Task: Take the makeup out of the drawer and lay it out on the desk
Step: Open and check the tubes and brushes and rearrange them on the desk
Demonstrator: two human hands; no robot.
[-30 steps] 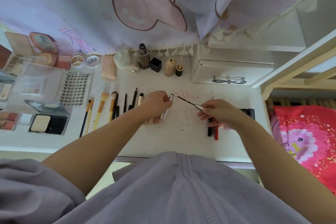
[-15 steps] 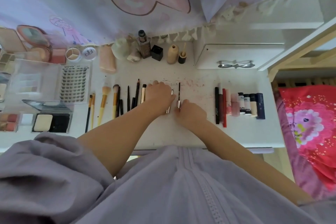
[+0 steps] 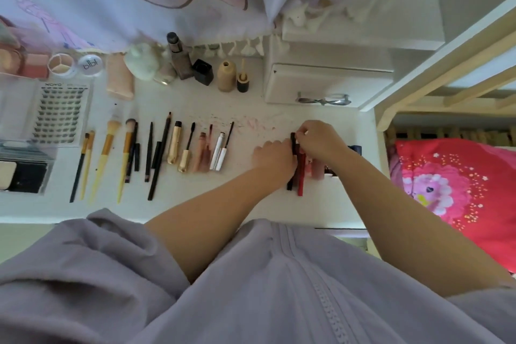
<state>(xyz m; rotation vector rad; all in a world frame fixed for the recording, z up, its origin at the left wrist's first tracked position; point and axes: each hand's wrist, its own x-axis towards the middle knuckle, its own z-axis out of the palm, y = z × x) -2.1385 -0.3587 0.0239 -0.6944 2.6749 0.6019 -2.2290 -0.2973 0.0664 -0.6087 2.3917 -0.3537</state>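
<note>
On the white desk (image 3: 251, 201) my two hands meet over a row of stick-shaped makeup right of centre. My right hand (image 3: 318, 140) pinches the top end of a black liner pencil (image 3: 290, 185). Around the pencil's middle, my left hand (image 3: 275, 158) grips it. A red pencil (image 3: 300, 176) and a pink tube (image 3: 317, 172) lie just right of it, partly hidden by my right wrist. Left of my hands lie a silver mascara tube (image 3: 217, 155) and its wand (image 3: 229, 135), side by side.
Brushes (image 3: 106, 148), pencils and a gold mascara (image 3: 174, 145) line the desk's left half. A lash tray (image 3: 62, 114), a compact (image 3: 22, 173) and pots sit far left, with bottles (image 3: 178, 61) at the back. A white box (image 3: 326, 78) bearing an eyelash curler (image 3: 324, 98) stands back right. Pink bedding (image 3: 460, 181) lies right.
Both hands set down the silver mascara tube and wand beside the other mascaras, then moved right to the black liner pencil and took hold of it.
</note>
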